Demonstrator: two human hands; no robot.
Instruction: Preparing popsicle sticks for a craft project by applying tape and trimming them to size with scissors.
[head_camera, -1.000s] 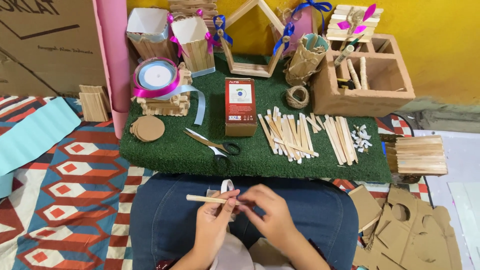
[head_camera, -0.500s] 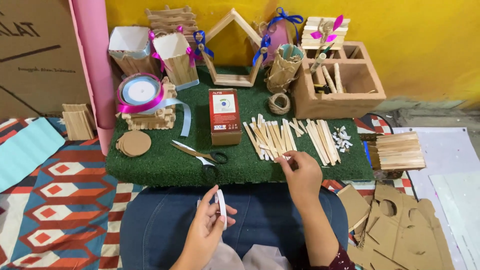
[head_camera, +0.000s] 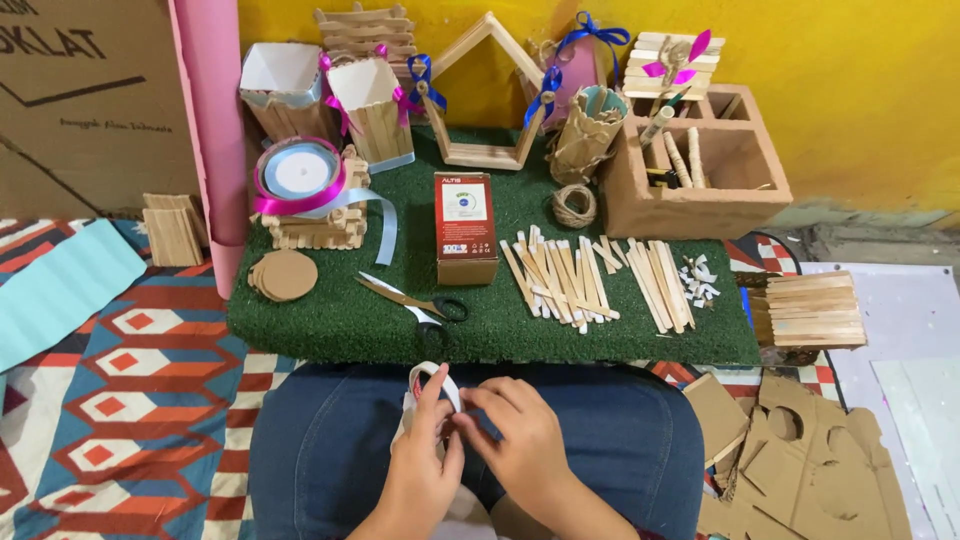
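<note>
Green turf table (head_camera: 330, 320) before yellow wall (head_camera: 850, 90). Over the lap, left hand (head_camera: 420, 475) and right hand (head_camera: 525, 450) fingers pinch a white tape roll (head_camera: 432, 378).

Left hand (head_camera: 425, 465) and right hand (head_camera: 520, 440) close together over the lap, fingertips pinched, wrists angled inward.

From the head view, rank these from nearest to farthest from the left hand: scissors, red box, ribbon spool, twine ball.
Measured from the left hand:
1. Scissors, just ahead, at the mat's near edge.
2. Red box, mid-mat, straight ahead.
3. Twine ball, ahead and right.
4. Ribbon spool, far back left, on a stick stack.
The last two are close; the spool looks slightly farther.
</note>
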